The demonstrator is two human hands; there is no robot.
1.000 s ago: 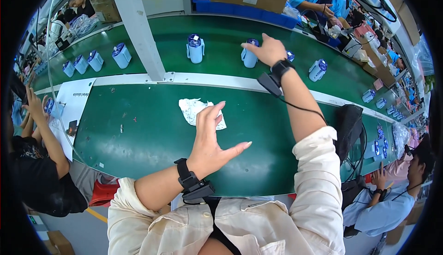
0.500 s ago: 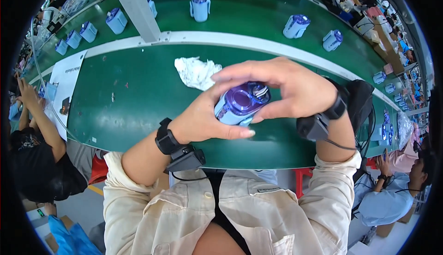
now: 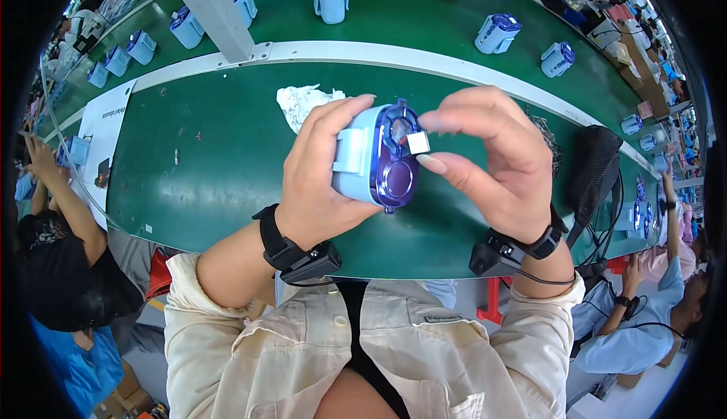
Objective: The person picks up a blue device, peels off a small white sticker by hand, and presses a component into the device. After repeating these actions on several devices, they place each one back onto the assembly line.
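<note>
My left hand is wrapped round a light blue plastic canister-like device, tilted on its side above the table. Its translucent purple end cap faces right, with a round opening at its upper part. A small white square piece sits at the edge of that opening. Close beside it is my right hand, thumb and forefinger apart on either side of the white piece. No grip on it can be made out. A crumpled white cloth or tissue lies on the table behind my left hand.
Beyond a white metal rail, several similar devices, such as one upright device, stand on a green surface. A white post rises at the left. A black mesh pouch with cables lies right. People work at both sides.
The device has turned so its purple end faces right, in my left hand alone. My right hand has drawn off its body, and the white square piece now shows plainly.
</note>
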